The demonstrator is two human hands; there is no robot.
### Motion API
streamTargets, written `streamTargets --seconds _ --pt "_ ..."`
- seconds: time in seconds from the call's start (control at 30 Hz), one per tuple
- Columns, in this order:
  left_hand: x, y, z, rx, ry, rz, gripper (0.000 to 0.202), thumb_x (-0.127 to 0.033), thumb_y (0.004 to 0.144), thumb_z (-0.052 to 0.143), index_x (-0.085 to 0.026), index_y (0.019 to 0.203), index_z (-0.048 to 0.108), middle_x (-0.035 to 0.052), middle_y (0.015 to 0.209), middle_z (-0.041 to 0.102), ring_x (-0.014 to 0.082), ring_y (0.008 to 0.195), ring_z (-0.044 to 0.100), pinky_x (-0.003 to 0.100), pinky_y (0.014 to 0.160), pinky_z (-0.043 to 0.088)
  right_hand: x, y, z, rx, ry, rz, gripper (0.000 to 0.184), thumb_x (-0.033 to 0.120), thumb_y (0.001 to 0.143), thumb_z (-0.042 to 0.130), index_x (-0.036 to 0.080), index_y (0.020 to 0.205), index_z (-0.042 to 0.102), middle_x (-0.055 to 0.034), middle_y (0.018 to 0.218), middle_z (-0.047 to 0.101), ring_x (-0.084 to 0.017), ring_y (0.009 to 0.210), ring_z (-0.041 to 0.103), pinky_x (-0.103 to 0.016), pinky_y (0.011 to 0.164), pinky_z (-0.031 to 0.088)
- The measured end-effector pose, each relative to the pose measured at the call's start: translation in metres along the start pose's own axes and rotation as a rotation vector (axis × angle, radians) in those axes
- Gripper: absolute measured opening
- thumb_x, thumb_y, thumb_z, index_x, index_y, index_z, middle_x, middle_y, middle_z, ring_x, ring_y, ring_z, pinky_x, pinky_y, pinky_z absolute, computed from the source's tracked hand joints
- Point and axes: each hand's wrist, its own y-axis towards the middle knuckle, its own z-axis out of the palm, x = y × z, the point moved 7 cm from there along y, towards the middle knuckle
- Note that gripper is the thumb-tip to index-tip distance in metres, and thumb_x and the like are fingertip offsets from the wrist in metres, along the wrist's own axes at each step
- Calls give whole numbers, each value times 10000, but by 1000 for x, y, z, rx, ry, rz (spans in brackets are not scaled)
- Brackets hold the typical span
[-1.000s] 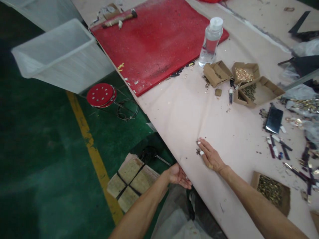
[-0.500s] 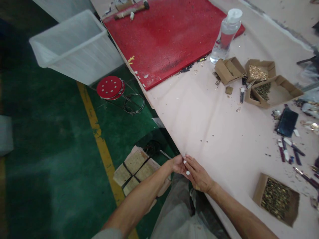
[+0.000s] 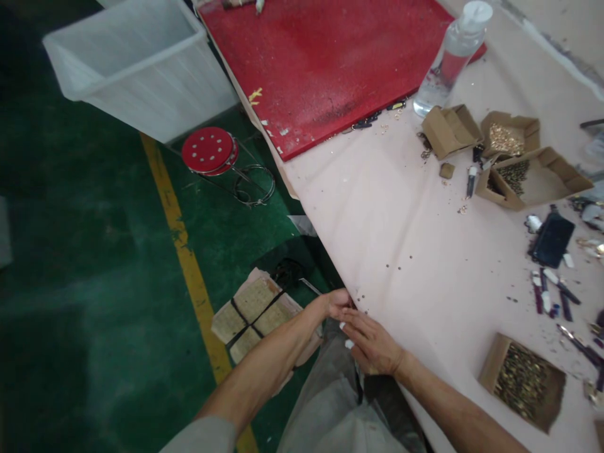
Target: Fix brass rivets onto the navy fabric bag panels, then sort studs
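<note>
At the edge of the pale-covered table, my left hand is cupped with the palm turned up; its fingers are partly hidden. My right hand lies across it, palm down, fingers stretched out. White coverings wrap two of its fingertips. Any small thing between the hands is hidden. A few tiny dark pieces lie on the table just beyond my fingers, and several similar dots are scattered farther up. To the right stands an open cardboard box full of small brass-coloured metal parts.
Cardboard boxes of small metal parts, a water bottle and a black phone are on the table. A red board covers its far end. On the green floor are a red stool, a white bin and a strapped bundle.
My right hand has drawn back slightly toward my body, baring tiny dark pieces near the table edge. My left hand stays at the edge. The whole view has shifted a little.
</note>
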Motion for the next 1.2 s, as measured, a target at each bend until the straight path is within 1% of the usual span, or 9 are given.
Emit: streamTargets --seconds 0.17,0.27,0.4,0.6,0.8,0.87,1.03,1.13,1.2 --pt "6 -6 4 81 128 -233 402 -337 846 549 -21 1047 693 281 975 716 385 891 729 585 782 580 -89 -25 -115 -533 -341 496 505 231 950 480 206 1455 456 -188 1464 445 -358 1353 424 -649 1071 437" --pt "9 -6 4 121 205 -288 528 -430 852 513 12 1074 699 327 1052 692 424 957 720 622 840 569 -135 -39 -149 -639 -492 652 391 226 931 488 170 1309 571 -173 1255 533 -341 1190 483 -621 978 474" --pt "10 -4 4 166 219 -255 589 -490 848 509 12 1090 699 335 1060 687 407 963 725 608 909 560 -140 -29 -122 -515 -413 603 351 149 901 468 199 1214 617 -129 1102 551 -310 1082 499 -562 923 503" --pt "15 -1 -2 180 215 -249 615 -514 865 487 10 1110 696 328 1088 690 387 989 725 553 925 571 -80 -11 -56 -311 -215 482 435 110 915 446 240 1313 564 -129 1124 556 -310 1090 520 -548 910 538" --pt "16 0 2 209 171 -226 573 -479 857 533 12 1110 687 324 1066 696 377 983 727 533 886 584 -96 10 -90 -363 -198 392 561 171 966 424 249 1522 393 -146 1474 450 -340 1387 413 -649 1106 437" --pt "16 0 3 200 158 -224 564 -488 853 540 1 1087 691 316 1064 700 376 980 724 538 876 582 -101 13 -85 -310 -150 348 599 156 974 397 251 1562 333 -123 1569 372 -327 1471 330 -654 1164 384" --pt "17 5 -1 155 99 -228 467 -486 863 528 -70 994 696 237 941 734 351 861 722 547 758 588 -57 -1 -16 -161 1 269 668 126 962 386 229 1605 239 -127 1621 321 -330 1524 242 -681 1181 342" --pt "14 12 -10 62 5 -110 271 -370 874 551 -130 787 640 93 602 648 220 552 628 378 575 567 -22 -7 20 -114 51 238 701 110 942 396 231 1610 222 -130 1623 321 -332 1526 238 -691 1171 347" --pt "13 14 -11 39 -36 -70 270 -321 884 553 -148 677 572 15 452 503 151 414 503 282 488 500 -10 -8 27 -102 67 213 701 110 932 407 244 1602 246 -125 1618 335 -330 1517 265 -686 1163 365"
